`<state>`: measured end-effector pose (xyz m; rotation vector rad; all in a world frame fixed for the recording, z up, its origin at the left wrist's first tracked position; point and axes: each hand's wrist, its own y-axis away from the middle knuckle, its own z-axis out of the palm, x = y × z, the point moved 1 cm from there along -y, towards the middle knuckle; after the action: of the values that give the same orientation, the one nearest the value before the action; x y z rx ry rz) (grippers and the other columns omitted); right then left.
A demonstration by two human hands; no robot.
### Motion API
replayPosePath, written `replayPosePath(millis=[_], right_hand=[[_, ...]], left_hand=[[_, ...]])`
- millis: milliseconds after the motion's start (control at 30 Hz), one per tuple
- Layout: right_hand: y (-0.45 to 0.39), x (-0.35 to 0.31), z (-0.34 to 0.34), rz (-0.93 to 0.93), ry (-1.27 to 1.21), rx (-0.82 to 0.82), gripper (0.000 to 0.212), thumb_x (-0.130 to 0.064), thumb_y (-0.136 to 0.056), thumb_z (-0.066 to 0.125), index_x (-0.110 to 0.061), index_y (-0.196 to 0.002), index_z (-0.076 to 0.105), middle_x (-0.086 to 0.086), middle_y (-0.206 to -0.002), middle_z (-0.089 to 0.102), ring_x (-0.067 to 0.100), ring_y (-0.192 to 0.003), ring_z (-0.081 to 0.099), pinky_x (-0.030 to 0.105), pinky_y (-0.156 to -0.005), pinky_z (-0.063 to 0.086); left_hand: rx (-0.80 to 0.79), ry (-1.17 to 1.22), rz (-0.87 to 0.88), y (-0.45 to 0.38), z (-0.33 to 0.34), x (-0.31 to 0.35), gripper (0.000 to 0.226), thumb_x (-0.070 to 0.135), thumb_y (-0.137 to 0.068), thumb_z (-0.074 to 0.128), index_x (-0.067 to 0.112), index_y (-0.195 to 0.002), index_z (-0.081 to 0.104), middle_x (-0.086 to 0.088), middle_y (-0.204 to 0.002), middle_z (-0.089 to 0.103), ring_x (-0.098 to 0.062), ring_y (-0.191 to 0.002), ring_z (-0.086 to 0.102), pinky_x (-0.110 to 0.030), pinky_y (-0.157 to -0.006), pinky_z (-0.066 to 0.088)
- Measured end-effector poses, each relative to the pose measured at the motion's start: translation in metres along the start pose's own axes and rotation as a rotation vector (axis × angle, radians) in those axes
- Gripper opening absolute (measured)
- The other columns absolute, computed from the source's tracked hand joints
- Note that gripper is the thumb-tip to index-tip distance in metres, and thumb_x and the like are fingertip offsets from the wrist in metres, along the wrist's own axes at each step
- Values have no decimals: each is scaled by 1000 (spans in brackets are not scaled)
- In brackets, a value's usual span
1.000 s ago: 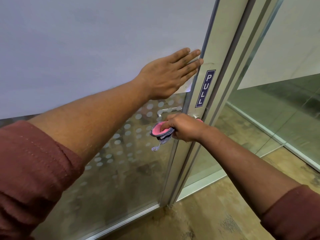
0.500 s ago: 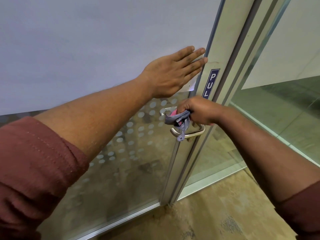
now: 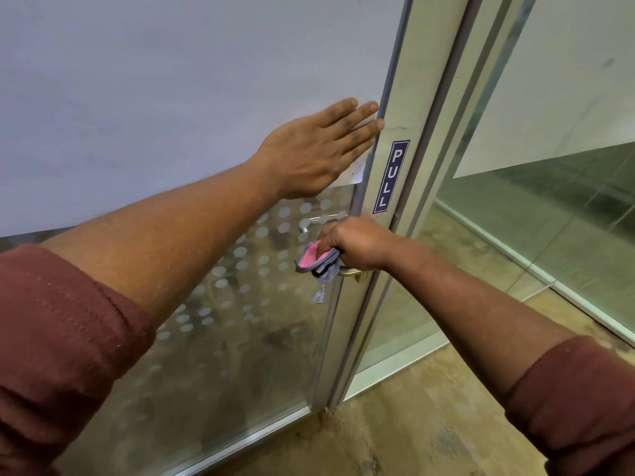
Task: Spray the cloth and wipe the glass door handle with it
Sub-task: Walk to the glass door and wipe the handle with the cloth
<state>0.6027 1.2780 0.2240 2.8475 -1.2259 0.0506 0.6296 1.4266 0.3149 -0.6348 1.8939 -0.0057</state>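
My right hand [image 3: 357,242] is closed around a pink and grey cloth [image 3: 314,264] and presses it on the metal door handle [image 3: 350,272]. Only a short silver piece of the handle shows below my fist; the rest is hidden by the hand and cloth. A loose grey thread hangs down from the cloth. My left hand [image 3: 316,151] lies flat, fingers together, against the frosted upper part of the glass door [image 3: 171,97], its fingertips at the edge of the metal door frame [image 3: 409,108]. No spray bottle is in view.
A blue PULL sticker [image 3: 391,176] sits on the door frame just above my right hand. The lower glass has a dotted pattern. A fixed glass panel [image 3: 549,207] stands to the right. Brown floor [image 3: 412,424] lies below.
My right hand with the cloth rose off the handle half a second ago and has come back down onto it. My left hand stays flat on the glass.
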Motion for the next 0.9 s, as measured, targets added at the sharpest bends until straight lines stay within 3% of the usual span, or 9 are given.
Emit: replayPosePath(millis=[267,467,533,600,700,900], right_hand=[[20,10,9,-17,-54,-4,31,-5,-79,64,-29,-94,76,-5,-103,68,21,-94,65,35,-73,52],[52,34,13,-19,104,27,33,-16,-82,63,-39,-104,70,-11,-113,66,20,-105,62,37,-68,55],[65,49,12,25,80,43,35,-10,-82,63,-35,-106,72,-7,-117,67,23,-106,63,42,-72,56],[76,67,9,143,-22,161,33,-6,-84,65,-29,-105,75,-2,-114,70,23,-99,65,42,-75,55],[83,79,9,312,-175,279,30,-12,-90,65,-29,-113,73,-4,-110,69,17,-94,62,32,-74,49],[65,63,29,380,-230,180,37,-13,-95,57,-27,-128,66,6,-114,61,24,-102,56,28,-77,36]], left_hand=[[2,6,1,0,0,0,61,28,-107,7,-1,-159,-7,-19,-169,-4,-35,-156,-3,-48,-127,8],[-4,1,6,0,-1,-1,61,29,-107,7,0,-159,-6,-19,-169,-4,-35,-156,-4,-48,-127,8],[-8,-9,10,0,-1,0,61,30,-107,6,1,-159,-6,-19,-169,-5,-35,-156,-5,-48,-127,8],[-8,-9,7,1,-1,0,61,30,-107,6,0,-159,-7,-19,-169,-5,-35,-156,-5,-48,-127,8],[-11,-13,11,0,-3,-1,61,29,-107,5,0,-159,-7,-20,-169,-5,-36,-156,-4,-48,-127,8],[-11,-31,12,1,-2,0,61,29,-107,5,0,-159,-7,-19,-169,-5,-35,-156,-4,-48,-128,6]])
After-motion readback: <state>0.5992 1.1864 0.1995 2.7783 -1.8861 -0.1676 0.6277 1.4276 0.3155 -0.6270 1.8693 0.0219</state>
